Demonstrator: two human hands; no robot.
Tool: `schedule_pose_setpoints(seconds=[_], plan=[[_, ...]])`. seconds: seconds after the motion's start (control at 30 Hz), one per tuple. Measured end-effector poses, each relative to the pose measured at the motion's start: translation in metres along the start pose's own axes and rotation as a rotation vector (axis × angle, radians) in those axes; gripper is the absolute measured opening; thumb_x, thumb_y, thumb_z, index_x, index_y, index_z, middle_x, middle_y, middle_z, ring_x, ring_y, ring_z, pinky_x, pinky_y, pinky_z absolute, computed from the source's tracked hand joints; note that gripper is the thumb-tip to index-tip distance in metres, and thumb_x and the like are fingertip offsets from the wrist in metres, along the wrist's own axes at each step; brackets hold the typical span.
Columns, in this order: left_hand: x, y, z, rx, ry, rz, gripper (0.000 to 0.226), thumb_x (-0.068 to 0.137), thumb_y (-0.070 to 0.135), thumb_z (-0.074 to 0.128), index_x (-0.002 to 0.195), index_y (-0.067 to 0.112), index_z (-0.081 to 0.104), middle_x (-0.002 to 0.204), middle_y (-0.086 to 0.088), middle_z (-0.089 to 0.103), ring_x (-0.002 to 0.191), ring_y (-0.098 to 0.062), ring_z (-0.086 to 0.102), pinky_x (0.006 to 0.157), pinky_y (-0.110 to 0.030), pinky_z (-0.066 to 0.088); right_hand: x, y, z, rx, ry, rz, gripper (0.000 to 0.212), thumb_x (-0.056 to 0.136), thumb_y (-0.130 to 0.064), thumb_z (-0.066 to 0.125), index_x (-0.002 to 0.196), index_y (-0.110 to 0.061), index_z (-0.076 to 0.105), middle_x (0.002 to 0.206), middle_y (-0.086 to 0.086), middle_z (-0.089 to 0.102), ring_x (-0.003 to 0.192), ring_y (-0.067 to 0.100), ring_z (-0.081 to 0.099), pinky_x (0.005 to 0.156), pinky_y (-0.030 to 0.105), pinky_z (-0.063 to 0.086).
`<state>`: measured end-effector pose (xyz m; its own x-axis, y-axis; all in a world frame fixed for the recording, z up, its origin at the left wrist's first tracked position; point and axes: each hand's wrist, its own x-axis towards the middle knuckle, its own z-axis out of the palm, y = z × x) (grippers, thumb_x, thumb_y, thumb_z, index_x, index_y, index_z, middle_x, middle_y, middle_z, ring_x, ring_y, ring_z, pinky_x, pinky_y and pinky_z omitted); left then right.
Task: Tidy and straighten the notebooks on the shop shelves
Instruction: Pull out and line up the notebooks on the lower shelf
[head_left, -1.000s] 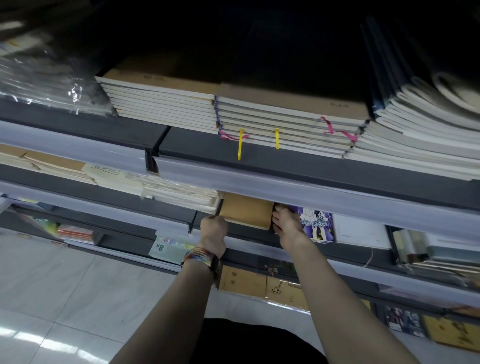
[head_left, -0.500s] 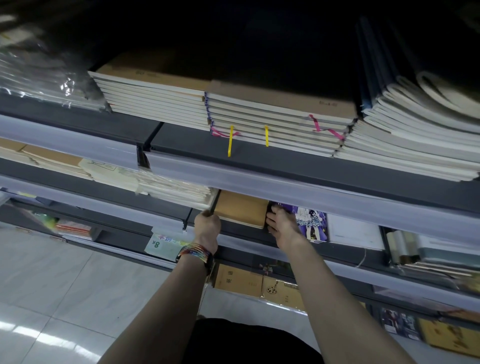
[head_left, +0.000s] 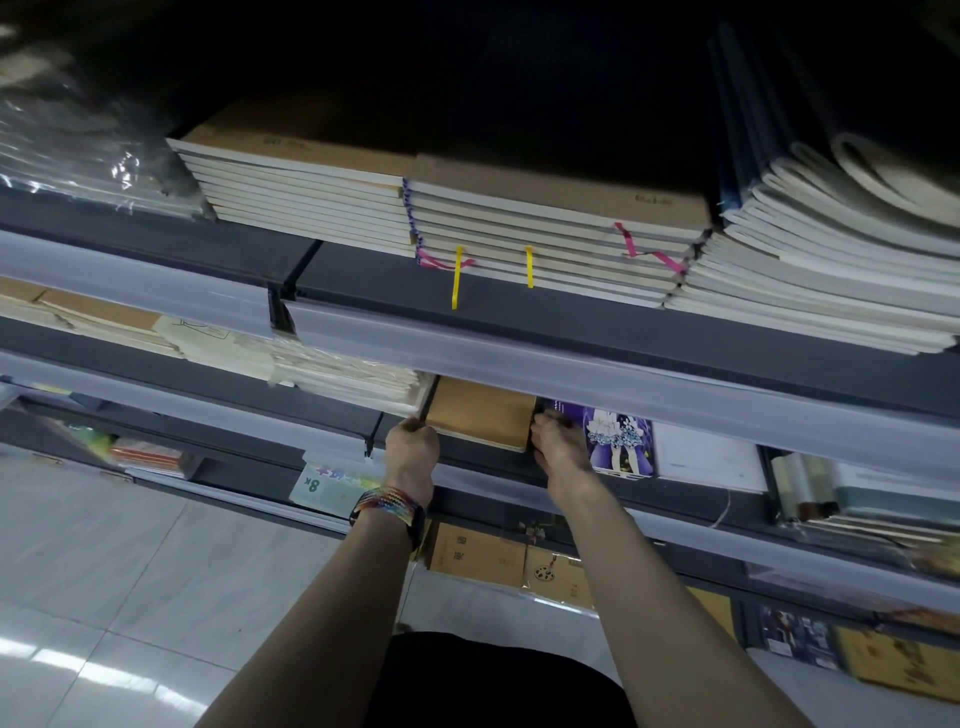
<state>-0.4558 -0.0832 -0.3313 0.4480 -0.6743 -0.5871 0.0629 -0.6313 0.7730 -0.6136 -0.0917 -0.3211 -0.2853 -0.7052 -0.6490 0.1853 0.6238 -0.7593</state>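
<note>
Our brown notebook stack (head_left: 480, 413) lies flat on the middle shelf (head_left: 483, 464), cover up, directly between our two hands. Our left hand (head_left: 413, 449) is clenched around its near left corner, fingers curled over the dark left edge, beside the pale wrapped stack (head_left: 353, 376). Our right hand (head_left: 558, 444) grasps the near right corner, fingers tucked into the gap between the stack and the purple illustrated notebook (head_left: 618, 441) just beside it. Both wrists sit in front of the shelf's lip, the left one wearing a braided wristband (head_left: 387, 506).

The stack's near edge faces us, about parallel to the shelf front, and its two sides run back into the shelf. The translucent price rail (head_left: 623, 384) of the shelf above hides its far part, so we cannot tell its long axis.
</note>
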Motion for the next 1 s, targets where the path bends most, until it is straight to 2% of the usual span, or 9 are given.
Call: schedule_pose_setpoints(seconds=[0.1, 0.23, 0.33, 0.43, 0.5, 0.63, 0.73, 0.83, 1.0], plan=[[-0.009, -0.003, 0.006, 0.03, 0.093, 0.054, 0.035, 0.096, 0.005, 0.045, 0.128, 0.007, 0.057, 0.12, -0.011, 0.06, 0.097, -0.026, 0.057, 0.093, -0.035, 0.049, -0.005, -0.001, -0.009, -0.003, 0.031, -0.078, 0.013, 0.097, -0.012, 0.058, 0.095, -0.025, 0.058, 0.12, 0.011, 0.066, 0.118, 0.029, 0.06, 0.109, 0.044, 0.044], [-0.03, -0.015, 0.02, 0.066, 0.154, 0.228, 0.033, 0.094, 0.001, 0.048, 0.125, 0.007, 0.058, 0.126, -0.016, 0.056, 0.09, -0.019, 0.056, 0.09, -0.031, 0.049, -0.01, -0.007, -0.033, 0.041, 0.06, -0.167, 0.028, 0.098, -0.003, 0.055, 0.083, -0.026, 0.061, 0.117, 0.015, 0.07, 0.115, 0.031, 0.063, 0.106, 0.04, 0.047], [-0.046, -0.019, 0.037, 0.02, 0.099, 0.34, 0.034, 0.09, -0.01, 0.045, 0.112, 0.01, 0.061, 0.116, -0.013, 0.06, 0.098, -0.021, 0.059, 0.094, -0.032, 0.05, -0.009, -0.01, -0.062, 0.039, 0.145, -0.235, 0.02, 0.099, -0.002, 0.051, 0.097, -0.016, 0.066, 0.117, 0.012, 0.069, 0.109, 0.029, 0.064, 0.091, 0.026, 0.048], [-0.061, -0.02, 0.061, 0.036, 0.027, 0.348, 0.035, 0.087, -0.015, 0.046, 0.109, 0.006, 0.064, 0.102, -0.002, 0.064, 0.104, -0.023, 0.064, 0.09, -0.023, 0.047, -0.01, -0.011, -0.092, 0.012, 0.217, -0.272, 0.024, 0.101, -0.006, 0.046, 0.115, -0.015, 0.064, 0.11, 0.001, 0.067, 0.101, 0.021, 0.065, 0.081, 0.015, 0.048], [-0.07, -0.021, 0.076, 0.053, -0.057, 0.313, 0.031, 0.09, -0.01, 0.048, 0.111, 0.008, 0.063, 0.1, 0.002, 0.063, 0.105, -0.023, 0.064, 0.087, -0.02, 0.046, -0.006, -0.01, -0.107, -0.014, 0.255, -0.263, 0.028, 0.101, -0.007, 0.044, 0.118, -0.016, 0.064, 0.115, 0.003, 0.067, 0.107, 0.023, 0.062, 0.091, 0.023, 0.046], [-0.081, -0.029, 0.094, 0.249, -0.21, 0.278, 0.035, 0.095, -0.001, 0.047, 0.124, 0.012, 0.06, 0.113, 0.002, 0.064, 0.108, -0.016, 0.06, 0.087, -0.017, 0.042, 0.004, -0.011, -0.128, -0.007, 0.239, -0.135, 0.017, 0.103, -0.019, 0.043, 0.102, -0.014, 0.059, 0.106, 0.009, 0.063, 0.097, 0.023, 0.055, 0.084, 0.028, 0.039], [-0.086, -0.033, 0.099, 0.317, -0.269, 0.268, 0.04, 0.096, 0.0, 0.043, 0.129, 0.016, 0.058, 0.118, -0.003, 0.065, 0.103, -0.017, 0.058, 0.083, -0.022, 0.044, 0.009, -0.016, -0.141, 0.034, 0.205, -0.079, 0.031, 0.104, -0.022, 0.043, 0.115, 0.002, 0.061, 0.097, 0.013, 0.064, 0.085, 0.027, 0.057, 0.08, 0.031, 0.045], [-0.085, -0.031, 0.101, 0.327, -0.28, 0.266, 0.041, 0.097, 0.002, 0.043, 0.133, 0.016, 0.056, 0.122, -0.006, 0.066, 0.107, -0.021, 0.059, 0.085, -0.025, 0.047, 0.009, -0.025, -0.15, 0.041, 0.143, -0.008, 0.037, 0.106, -0.019, 0.039, 0.131, 0.002, 0.055, 0.128, 0.025, 0.062, 0.122, 0.038, 0.056, 0.108, 0.042, 0.043], [-0.084, -0.024, 0.108, 0.314, -0.245, 0.193, 0.039, 0.098, 0.008, 0.046, 0.135, 0.015, 0.054, 0.126, -0.011, 0.064, 0.113, -0.027, 0.06, 0.098, -0.033, 0.049, 0.006, -0.03, -0.153, -0.01, 0.048, 0.033, 0.036, 0.107, -0.025, 0.037, 0.135, -0.008, 0.052, 0.136, 0.019, 0.057, 0.123, 0.03, 0.054, 0.105, 0.037, 0.042]])
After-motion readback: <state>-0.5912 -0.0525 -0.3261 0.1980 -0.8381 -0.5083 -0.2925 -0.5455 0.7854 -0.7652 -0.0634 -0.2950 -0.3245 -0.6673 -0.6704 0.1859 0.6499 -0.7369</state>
